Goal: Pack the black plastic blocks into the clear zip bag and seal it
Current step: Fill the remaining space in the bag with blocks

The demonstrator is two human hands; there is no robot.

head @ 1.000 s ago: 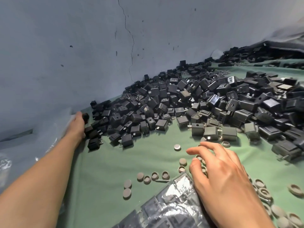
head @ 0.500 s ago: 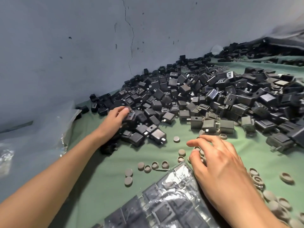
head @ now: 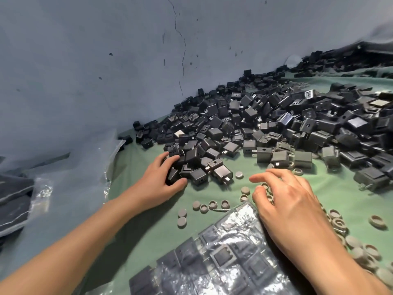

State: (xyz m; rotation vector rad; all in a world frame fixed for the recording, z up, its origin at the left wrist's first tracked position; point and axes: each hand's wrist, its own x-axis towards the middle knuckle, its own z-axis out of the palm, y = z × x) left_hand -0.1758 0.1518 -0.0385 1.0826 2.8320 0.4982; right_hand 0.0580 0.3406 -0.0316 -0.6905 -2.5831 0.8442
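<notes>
My left hand (head: 157, 182) curls round a clump of black blocks (head: 195, 158) just beyond the clear zip bag (head: 223, 262). My right hand (head: 291, 201) rests loose-fingered on the bag's far corner, holding nothing. The bag lies flat, with rows of blocks inside. The clump sits nearer the bag than half a second ago.

Black blocks (head: 276, 124): way too many to count, easily hundreds, heaped along the wall. One filled clear zip bag (head: 223, 262) up front. The blocks inside sit in rows, but glare kills any exact number. More clear bags (head: 74, 167) on the left, can't tell how many. Grey round caps (head: 212, 204): about nine loose ones in the middle that I can pick out. There are loads more on the right, partly hidden by the arm, so no real count. One screw (head: 221, 209). Two hands: left hand (head: 155, 184) and right hand (head: 291, 205).
</notes>
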